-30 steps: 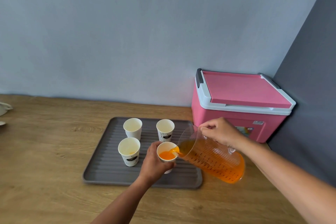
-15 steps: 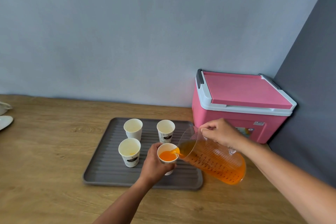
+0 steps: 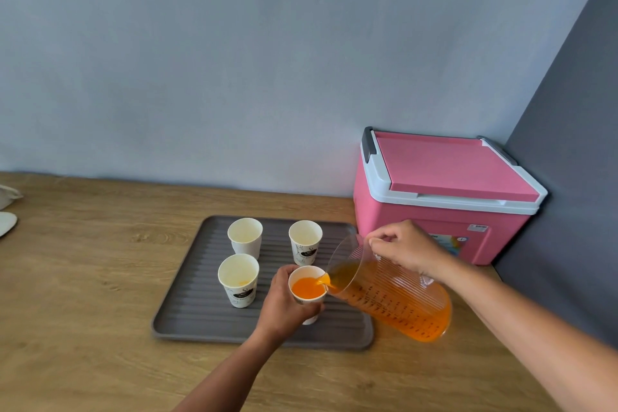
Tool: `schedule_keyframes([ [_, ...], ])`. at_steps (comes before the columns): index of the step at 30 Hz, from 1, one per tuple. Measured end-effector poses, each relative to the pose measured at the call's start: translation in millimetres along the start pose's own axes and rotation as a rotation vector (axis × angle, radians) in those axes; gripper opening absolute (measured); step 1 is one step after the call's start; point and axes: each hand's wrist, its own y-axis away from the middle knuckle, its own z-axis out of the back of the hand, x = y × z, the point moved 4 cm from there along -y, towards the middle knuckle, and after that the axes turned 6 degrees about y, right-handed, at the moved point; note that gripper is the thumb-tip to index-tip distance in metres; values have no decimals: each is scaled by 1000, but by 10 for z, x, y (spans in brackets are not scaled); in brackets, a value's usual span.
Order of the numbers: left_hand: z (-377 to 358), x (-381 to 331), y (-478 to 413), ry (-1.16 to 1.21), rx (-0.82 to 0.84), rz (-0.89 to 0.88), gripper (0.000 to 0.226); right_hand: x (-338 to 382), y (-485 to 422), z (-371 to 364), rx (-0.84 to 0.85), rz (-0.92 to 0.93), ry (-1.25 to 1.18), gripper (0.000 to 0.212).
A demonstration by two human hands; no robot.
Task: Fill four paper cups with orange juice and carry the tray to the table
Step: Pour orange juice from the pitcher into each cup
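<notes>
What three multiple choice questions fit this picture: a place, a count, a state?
1. Where is the pink cooler relative to the tray? A left; B right, farther back; C on it.
2. How many paper cups show? A two; B three; C four.
3. How is the jug? A upright; B tilted, pouring; C lying empty.
B: the pink cooler sits by the tray's far right corner.
C: three stand free, the left hand holds one.
B: the right hand tips it, juice streams into the held cup.

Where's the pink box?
In the head view, the pink box sits at the right, on the counter in the corner, just behind the jug and right of the tray.
</notes>
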Motion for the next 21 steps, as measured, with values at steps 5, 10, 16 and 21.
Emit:
schedule_keyframes([
  [5, 4, 19, 12, 0, 7, 0, 78, 18, 11, -8, -8, -4, -1, 20],
  [10, 6, 15, 19, 6, 9, -4, 78, 29, 24, -6, -6, 3, 6, 20],
  [16, 11, 14, 9, 2, 12, -1, 78, 15, 32, -10, -2, -3, -16, 21],
  [21, 6, 15, 6, -7, 6, -8, 79, -11, 34, -14, 4, -11, -17, 23],
])
